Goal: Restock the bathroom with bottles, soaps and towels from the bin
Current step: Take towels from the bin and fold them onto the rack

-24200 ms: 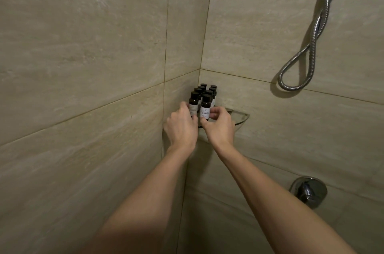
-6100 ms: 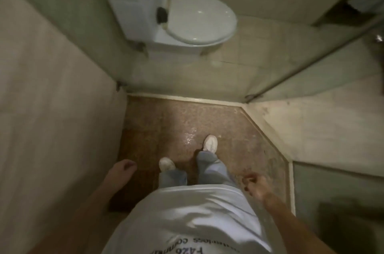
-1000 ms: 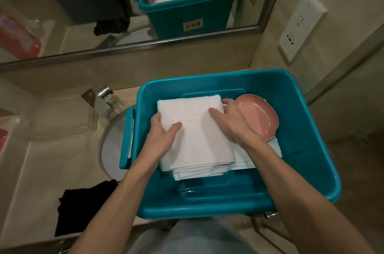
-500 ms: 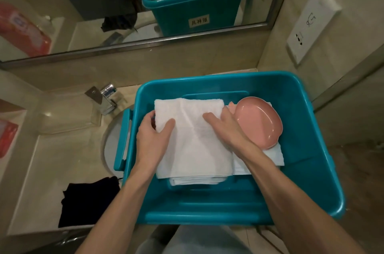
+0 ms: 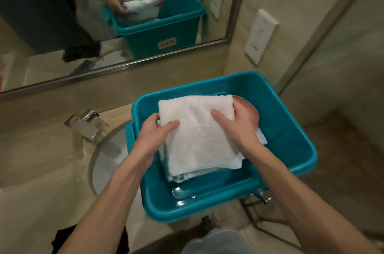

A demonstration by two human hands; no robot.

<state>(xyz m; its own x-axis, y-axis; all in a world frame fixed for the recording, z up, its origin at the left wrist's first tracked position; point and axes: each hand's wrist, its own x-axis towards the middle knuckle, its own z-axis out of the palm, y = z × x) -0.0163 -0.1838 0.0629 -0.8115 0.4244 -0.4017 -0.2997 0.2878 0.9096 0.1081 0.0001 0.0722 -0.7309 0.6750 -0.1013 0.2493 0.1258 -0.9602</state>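
Left hand (image 5: 154,135), right hand (image 5: 234,127) grip towel (image 5: 197,129) in bin (image 5: 291,129); beige counter (image 5: 41,160), mirror (image 5: 41,15)

- A bathroom, seen at its washstand.
- A wide framed mirror (image 5: 83,25) runs along the far wall above a beige stone counter (image 5: 41,160).
- A chrome tap (image 5: 88,127) stands far left over a round white basin (image 5: 108,154) sunk in the counter.
- A white socket plate (image 5: 260,35) is on the tiled right wall.
- Folded white towels (image 5: 197,135) sit in a teal bin (image 5: 291,125).

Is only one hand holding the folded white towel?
No, the left hand and the right hand each grip a side of the white towel.
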